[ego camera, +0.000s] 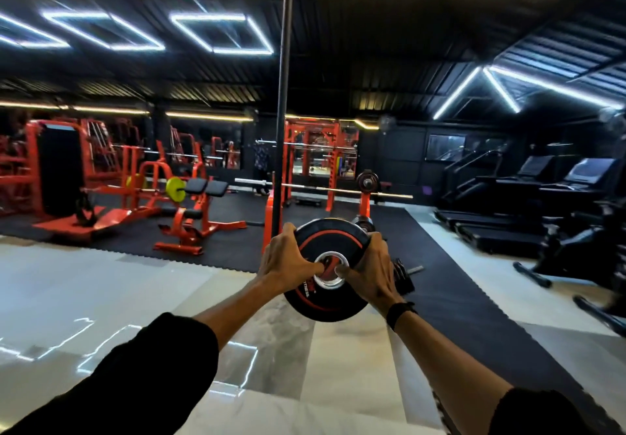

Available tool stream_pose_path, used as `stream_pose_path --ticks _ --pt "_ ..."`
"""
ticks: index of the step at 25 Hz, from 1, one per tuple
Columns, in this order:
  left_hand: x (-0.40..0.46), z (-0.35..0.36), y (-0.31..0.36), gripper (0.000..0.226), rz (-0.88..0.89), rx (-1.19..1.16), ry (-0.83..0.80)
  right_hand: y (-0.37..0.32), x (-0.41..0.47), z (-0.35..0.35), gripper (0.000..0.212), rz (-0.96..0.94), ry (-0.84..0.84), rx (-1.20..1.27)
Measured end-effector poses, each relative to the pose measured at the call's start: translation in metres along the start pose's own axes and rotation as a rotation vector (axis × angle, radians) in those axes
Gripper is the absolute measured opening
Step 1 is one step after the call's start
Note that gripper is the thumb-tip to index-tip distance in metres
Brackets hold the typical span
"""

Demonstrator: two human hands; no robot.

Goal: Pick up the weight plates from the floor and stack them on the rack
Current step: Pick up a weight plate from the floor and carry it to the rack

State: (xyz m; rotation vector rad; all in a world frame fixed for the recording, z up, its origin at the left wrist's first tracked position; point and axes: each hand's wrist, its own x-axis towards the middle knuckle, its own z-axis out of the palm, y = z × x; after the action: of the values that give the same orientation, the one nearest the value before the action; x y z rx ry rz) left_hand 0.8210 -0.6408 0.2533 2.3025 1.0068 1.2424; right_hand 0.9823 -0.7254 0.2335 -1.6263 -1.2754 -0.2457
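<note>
On the left, the left hand point(286, 258) curls its fingers point(288, 231) over the rim of a black weight plate point(330, 285) with red markings, its thumb reaching toward the chrome hub point(329, 271). The plate is held up in front of the person at arm's length, face toward the camera, clear of the floor point(101, 282), so the lift for this plate looks done. On the other side of the plate, the right hand point(371, 270) grips the opposite rim in the same way, fingers wrapped over the edge and thumb near the hub; a dark band sits on that wrist. Just behind and to the right of the plate, more dark plates point(403, 277) seem to lie on the black mat point(457, 299), so some are probably left to collect. An orange upright point(269, 228) stands just behind the held plate, possibly the rack, though blur makes that uncertain. The stacking itself is not yet done.
</note>
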Motion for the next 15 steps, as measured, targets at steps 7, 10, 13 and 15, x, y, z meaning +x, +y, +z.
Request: stream_pose_path --ticks 7,10,13,15 --pt "0.163 0.017 -0.09 0.07 0.008 -0.021 0.004 0.022 0.15 0.108 0.07 -0.043 0.0 -0.06" --pt "0.228 0.04 -0.129 0.072 0.059 -0.063 -0.009 0.04 0.207 0.15 0.064 -0.045 0.015 -0.113" --pt "0.29 0.073 -0.172 0.072 0.114 -0.089 -0.029 0.074 0.255 0.195 0.066 -0.015 0.054 -0.151" --pt "0.34 0.097 -0.202 0.071 0.153 -0.118 -0.052 0.091 0.293 0.226 0.07 0.003 0.075 -0.182"
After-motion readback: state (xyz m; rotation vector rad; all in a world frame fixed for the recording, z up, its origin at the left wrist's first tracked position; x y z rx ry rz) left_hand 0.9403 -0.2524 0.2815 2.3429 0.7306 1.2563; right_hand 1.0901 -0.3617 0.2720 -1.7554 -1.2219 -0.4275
